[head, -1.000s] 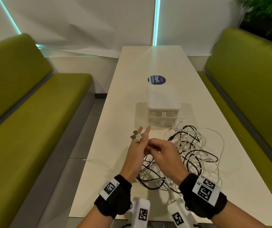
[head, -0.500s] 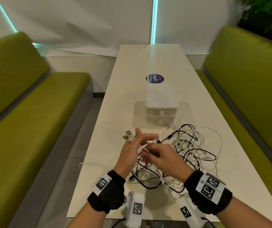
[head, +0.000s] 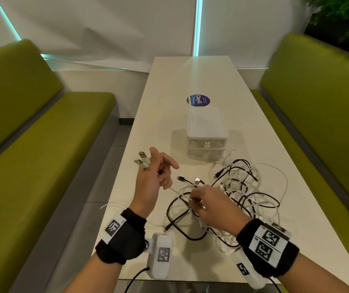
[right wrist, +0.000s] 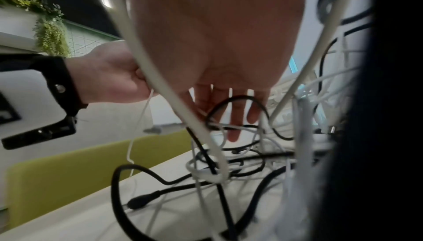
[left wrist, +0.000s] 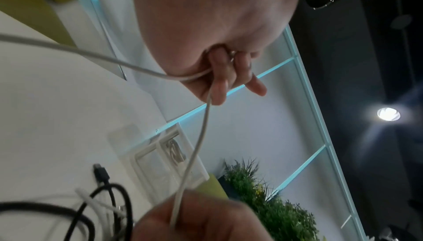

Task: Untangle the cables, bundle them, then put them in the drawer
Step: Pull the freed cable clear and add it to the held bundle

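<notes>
Left hand [head: 151,182]: raised above the white rectangular table [head: 190,77], fingers curled round a thin white cable [left wrist: 201,132]; two USB plugs [head: 141,160] jut past the fingers.
Right hand [head: 210,203]: pinching the same cable at the tangled heap of black and white cables [head: 239,193].
Small white plastic drawer unit [head: 205,134]: closed, just beyond the heap.
Risk: pulling could tighten knots or drag the heap off the table.

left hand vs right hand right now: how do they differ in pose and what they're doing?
The left hand is raised above the table, left of the pile; the right hand sits low over the tangled cables. The left hand holds two USB plugs sticking out past its fingers; the right hand pinches mid-cable. Shared: both hold the same white cable, stretched between them, and both wear black wristbands.
</notes>
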The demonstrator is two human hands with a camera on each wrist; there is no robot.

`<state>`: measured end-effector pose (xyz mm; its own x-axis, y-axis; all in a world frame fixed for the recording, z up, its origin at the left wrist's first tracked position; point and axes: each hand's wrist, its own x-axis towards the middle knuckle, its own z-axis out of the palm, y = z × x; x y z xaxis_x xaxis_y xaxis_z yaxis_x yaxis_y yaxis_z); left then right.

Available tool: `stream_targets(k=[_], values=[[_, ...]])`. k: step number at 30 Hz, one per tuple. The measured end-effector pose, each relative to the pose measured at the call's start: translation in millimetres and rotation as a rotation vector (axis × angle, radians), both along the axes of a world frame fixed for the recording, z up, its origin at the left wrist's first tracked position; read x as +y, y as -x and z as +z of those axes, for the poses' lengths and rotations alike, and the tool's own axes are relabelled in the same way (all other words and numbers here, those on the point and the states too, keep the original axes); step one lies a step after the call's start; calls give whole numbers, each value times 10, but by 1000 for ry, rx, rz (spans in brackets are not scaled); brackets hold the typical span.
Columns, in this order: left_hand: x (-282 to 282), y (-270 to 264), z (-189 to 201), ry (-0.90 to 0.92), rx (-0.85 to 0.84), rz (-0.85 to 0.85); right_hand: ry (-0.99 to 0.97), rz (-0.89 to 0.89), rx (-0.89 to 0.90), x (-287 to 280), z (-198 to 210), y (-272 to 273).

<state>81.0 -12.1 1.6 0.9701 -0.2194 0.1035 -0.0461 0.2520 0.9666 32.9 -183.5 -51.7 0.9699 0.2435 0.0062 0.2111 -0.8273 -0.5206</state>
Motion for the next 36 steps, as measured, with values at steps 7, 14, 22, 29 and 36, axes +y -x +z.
stream_targets(k=[7,14,22,29,36], values=[[18,40,-67,-517,-173,-62,-42,-48,-34,-10,18,-11],[-10,17,-322,-1192,-470,-230,-5,-106,-154,-49,83,7],[39,-30,-272,-1212,-510,-249,-89,-12,-161,-54,3,12],[81,19,-352,-889,-602,-21,-60,-39,-198,-7,111,-39],[195,-72,-316,-751,-543,162,-166,-130,-78,-129,16,-81]])
